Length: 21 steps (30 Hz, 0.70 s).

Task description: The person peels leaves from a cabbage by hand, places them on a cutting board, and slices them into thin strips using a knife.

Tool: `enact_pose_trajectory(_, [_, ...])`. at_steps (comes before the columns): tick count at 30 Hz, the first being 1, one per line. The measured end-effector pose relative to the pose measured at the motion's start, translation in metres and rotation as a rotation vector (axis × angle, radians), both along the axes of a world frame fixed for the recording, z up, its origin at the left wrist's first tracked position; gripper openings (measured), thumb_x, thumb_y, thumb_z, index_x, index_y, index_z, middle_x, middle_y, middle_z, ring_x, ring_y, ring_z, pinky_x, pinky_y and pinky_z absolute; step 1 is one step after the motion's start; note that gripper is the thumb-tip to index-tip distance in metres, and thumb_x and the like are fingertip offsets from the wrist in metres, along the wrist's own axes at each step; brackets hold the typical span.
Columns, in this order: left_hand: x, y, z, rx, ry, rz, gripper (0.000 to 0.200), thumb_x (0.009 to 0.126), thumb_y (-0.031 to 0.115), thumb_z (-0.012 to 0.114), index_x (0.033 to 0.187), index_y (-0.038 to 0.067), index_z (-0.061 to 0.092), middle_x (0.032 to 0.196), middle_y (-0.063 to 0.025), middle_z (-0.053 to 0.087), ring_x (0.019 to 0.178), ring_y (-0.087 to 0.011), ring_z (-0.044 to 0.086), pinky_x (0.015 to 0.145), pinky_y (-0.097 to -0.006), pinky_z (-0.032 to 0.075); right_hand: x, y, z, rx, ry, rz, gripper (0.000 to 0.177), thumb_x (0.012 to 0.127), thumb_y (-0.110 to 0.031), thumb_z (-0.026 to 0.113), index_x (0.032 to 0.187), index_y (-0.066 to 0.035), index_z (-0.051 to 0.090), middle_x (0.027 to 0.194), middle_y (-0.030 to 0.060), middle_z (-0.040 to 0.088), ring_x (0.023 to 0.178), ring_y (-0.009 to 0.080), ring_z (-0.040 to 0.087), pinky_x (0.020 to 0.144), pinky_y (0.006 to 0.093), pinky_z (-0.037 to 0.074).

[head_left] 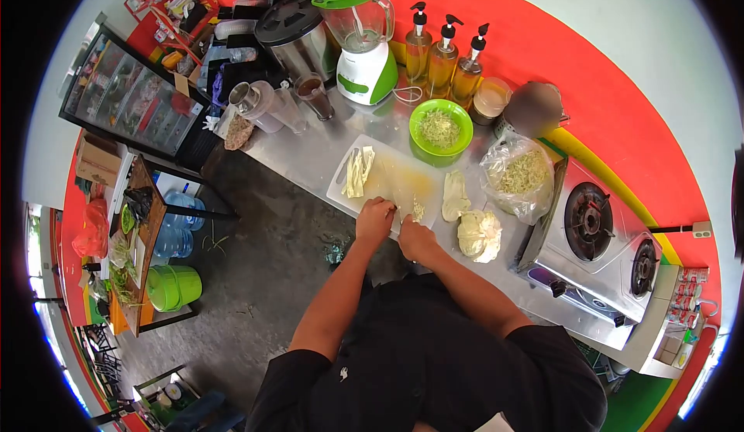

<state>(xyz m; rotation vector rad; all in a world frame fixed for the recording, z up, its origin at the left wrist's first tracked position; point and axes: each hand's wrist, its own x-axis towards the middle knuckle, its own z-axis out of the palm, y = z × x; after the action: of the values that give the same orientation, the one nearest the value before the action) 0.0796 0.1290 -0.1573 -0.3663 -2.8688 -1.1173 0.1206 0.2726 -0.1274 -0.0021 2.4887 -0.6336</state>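
Note:
At the near edge of the white cutting board [399,170], my left hand [376,220] is closed, its fingertips down by some pale pieces. My right hand [417,239] is closed beside it, a small gap apart; what it grips is too small to make out. Chopped pale bits [418,209] lie just beyond my right hand. Pale leaf strips [358,172] rest on the board's left part. A cabbage [479,236] and a loose leaf [456,196] sit right of the board. Shredded cabbage fills a green bowl [441,153] and a plastic bag [518,178].
A blender [364,72], a dark drink glass [315,97] and three pump bottles [443,56] stand along the counter's back. A gas stove [597,238] is at the right. A green bucket [173,288] stands left on the floor, near a wooden table [147,238].

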Motion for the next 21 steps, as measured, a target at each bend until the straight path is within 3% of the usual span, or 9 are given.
enact_pose_trajectory(9, [-0.012, -0.004, -0.006, 0.078, -0.077, -0.020, 0.008, 0.082, 0.009, 0.073, 0.084, 0.003, 0.068, 0.087, -0.0158, 0.066, 0.085, -0.0365, 0.065, 0.075, -0.0444, 0.052, -0.004, -0.002, -0.002, 0.025, -0.017, 0.004, 0.038, 0.095, -0.020, 0.059, 0.119, 0.007, 0.048, 0.104, 0.0301, 0.070, 0.098, 0.0454, 0.070, 0.086, 0.0512, 0.056])
enact_pose_trajectory(11, [-0.013, -0.005, -0.004, 0.047, -0.092, -0.026, 0.008, 0.082, 0.008, 0.073, 0.085, 0.002, 0.068, 0.086, -0.0164, 0.066, 0.084, -0.0365, 0.065, 0.074, -0.0444, 0.052, -0.007, -0.002, 0.008, 0.002, -0.025, 0.033, 0.039, 0.091, -0.010, 0.058, 0.123, 0.009, 0.046, 0.107, 0.0313, 0.070, 0.104, 0.0453, 0.070, 0.089, 0.0507, 0.056])
enact_pose_trajectory(15, [-0.014, -0.006, -0.002, 0.083, -0.128, -0.017, 0.009, 0.082, 0.006, 0.073, 0.086, 0.001, 0.068, 0.085, -0.0175, 0.065, 0.083, -0.0359, 0.066, 0.074, -0.0435, 0.053, 0.001, -0.005, 0.010, 0.023, -0.044, 0.020, 0.037, 0.091, -0.009, 0.058, 0.122, 0.009, 0.047, 0.107, 0.0313, 0.070, 0.103, 0.0453, 0.070, 0.089, 0.0500, 0.056])
enact_pose_trajectory(17, [-0.012, -0.006, -0.001, 0.127, -0.135, -0.011, 0.009, 0.082, 0.006, 0.073, 0.086, 0.000, 0.068, 0.085, -0.0176, 0.066, 0.083, -0.0356, 0.066, 0.074, -0.0432, 0.053, -0.001, -0.005, -0.003, 0.070, -0.050, 0.055, 0.045, 0.095, -0.024, 0.060, 0.124, 0.009, 0.046, 0.105, 0.0291, 0.071, 0.101, 0.0451, 0.070, 0.087, 0.0513, 0.055])
enact_pose_trajectory(21, [-0.011, -0.006, -0.006, 0.130, -0.115, -0.005, 0.008, 0.082, 0.005, 0.073, 0.086, 0.000, 0.068, 0.086, -0.0173, 0.066, 0.083, -0.0346, 0.066, 0.075, -0.0428, 0.053, -0.007, -0.002, 0.007, 0.031, -0.057, 0.068, 0.044, 0.096, -0.023, 0.058, 0.124, 0.009, 0.046, 0.106, 0.0299, 0.070, 0.101, 0.0455, 0.070, 0.087, 0.0515, 0.055])
